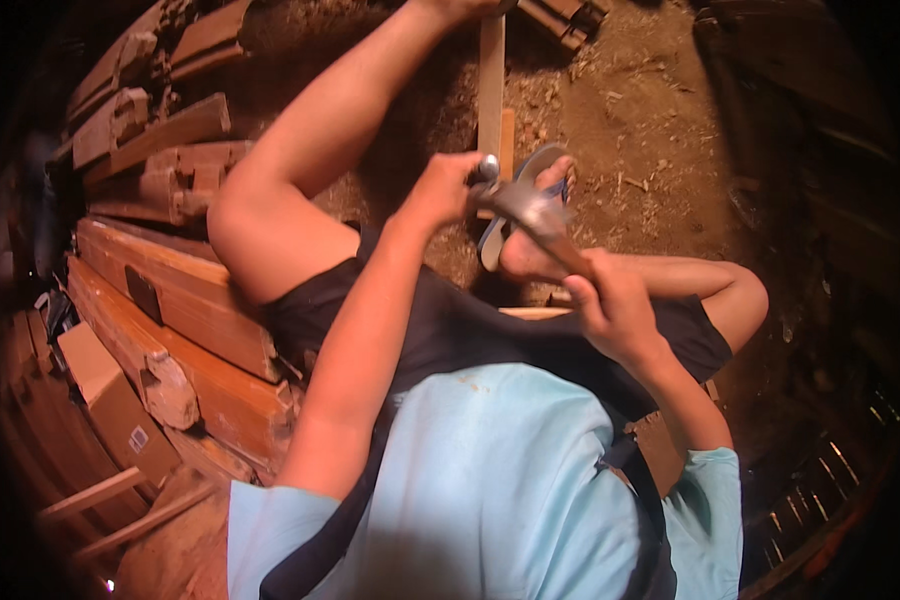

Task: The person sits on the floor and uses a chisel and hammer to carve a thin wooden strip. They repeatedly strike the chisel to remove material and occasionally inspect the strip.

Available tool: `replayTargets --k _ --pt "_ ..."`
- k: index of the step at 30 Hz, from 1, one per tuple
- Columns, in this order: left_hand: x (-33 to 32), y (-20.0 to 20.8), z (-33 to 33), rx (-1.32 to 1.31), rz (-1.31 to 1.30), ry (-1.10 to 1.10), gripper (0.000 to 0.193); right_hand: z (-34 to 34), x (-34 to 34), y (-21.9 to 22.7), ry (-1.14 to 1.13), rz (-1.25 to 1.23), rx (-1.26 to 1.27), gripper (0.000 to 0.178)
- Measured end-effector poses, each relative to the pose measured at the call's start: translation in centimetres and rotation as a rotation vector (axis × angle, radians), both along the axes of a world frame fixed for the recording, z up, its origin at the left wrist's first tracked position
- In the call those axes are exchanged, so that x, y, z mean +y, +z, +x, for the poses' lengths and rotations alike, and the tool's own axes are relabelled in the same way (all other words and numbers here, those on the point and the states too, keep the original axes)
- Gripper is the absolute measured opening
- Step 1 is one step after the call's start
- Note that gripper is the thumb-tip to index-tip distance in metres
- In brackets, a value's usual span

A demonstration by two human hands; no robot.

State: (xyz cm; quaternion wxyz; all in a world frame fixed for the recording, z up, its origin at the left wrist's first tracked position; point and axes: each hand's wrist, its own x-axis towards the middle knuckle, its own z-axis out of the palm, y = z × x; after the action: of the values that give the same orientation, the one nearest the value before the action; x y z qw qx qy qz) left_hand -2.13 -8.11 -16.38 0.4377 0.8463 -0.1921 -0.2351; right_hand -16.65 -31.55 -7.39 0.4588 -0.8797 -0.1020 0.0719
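**A:** ok so what's each hand got? go left to right pls

**B:** left hand (440, 195) first, it's curled closed around a tool (488, 167) with a shiny rounded metal end poking out on the right side of the fist. most of it is hidden, so I can't tell what kind. next comes the hammer (532, 210), head kinda blurry, then the right hand (618, 312) with its fingers closed round the wooden handle

**A:** and how do they line up?

**B:** hammer sits in the gap between the fists. its handle slants from the right fist up and to the left, so the head is way nearer the left hand, and that shiny end is just up and left of it. can't tell if the metal is touching or only overlaps from this angle

**A:** nice, headcount?

**B:** left to right again: one cardboard box (130, 405), then a wood pile (190, 315) beside the left leg, too jumbled for me to count properly. two hands, one tool, one hammer. past the fists toward the top there's one long wood strip (491, 90) and one shorter orange strip (507, 145) along its right side. plus one sandal (543, 156) I can make out, under the right foot (525, 257), partly behind the hammer
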Motion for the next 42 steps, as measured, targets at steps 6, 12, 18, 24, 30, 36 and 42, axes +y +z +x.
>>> replayTargets --k 6,12,18,24,30,36,42 --pt "1.3 0.5 1.9 0.174 -0.397 0.447 0.023 -0.4 -0.7 1.0 -0.331 0.309 0.161 0.03" --pt "0.7 -0.1 1.8 0.19 -0.402 0.472 0.024 0.0 -0.6 -1.5 -0.436 0.24 0.325 0.034" --pt "-0.3 -1.0 1.3 0.091 -0.36 0.48 0.02 1.7 -0.3 -2.2 -0.434 0.16 0.441 0.034" --pt "-0.6 -0.1 2.2 0.053 -0.01 0.556 0.021 3.1 -3.0 -8.4 -0.573 -0.02 0.418 0.04" --pt "-1.3 -1.3 2.7 -0.027 0.182 0.569 0.022 6.7 -1.5 -9.5 -0.667 -0.752 0.37 0.06" --pt "-1.5 -0.6 2.1 -0.034 0.053 0.623 0.021 16.1 4.6 -17.8 -0.657 -0.131 0.206 0.059" --pt "-1.6 1.3 2.4 -0.028 0.0 0.694 0.018 22.1 6.9 -22.7 -0.594 0.163 0.446 0.056"
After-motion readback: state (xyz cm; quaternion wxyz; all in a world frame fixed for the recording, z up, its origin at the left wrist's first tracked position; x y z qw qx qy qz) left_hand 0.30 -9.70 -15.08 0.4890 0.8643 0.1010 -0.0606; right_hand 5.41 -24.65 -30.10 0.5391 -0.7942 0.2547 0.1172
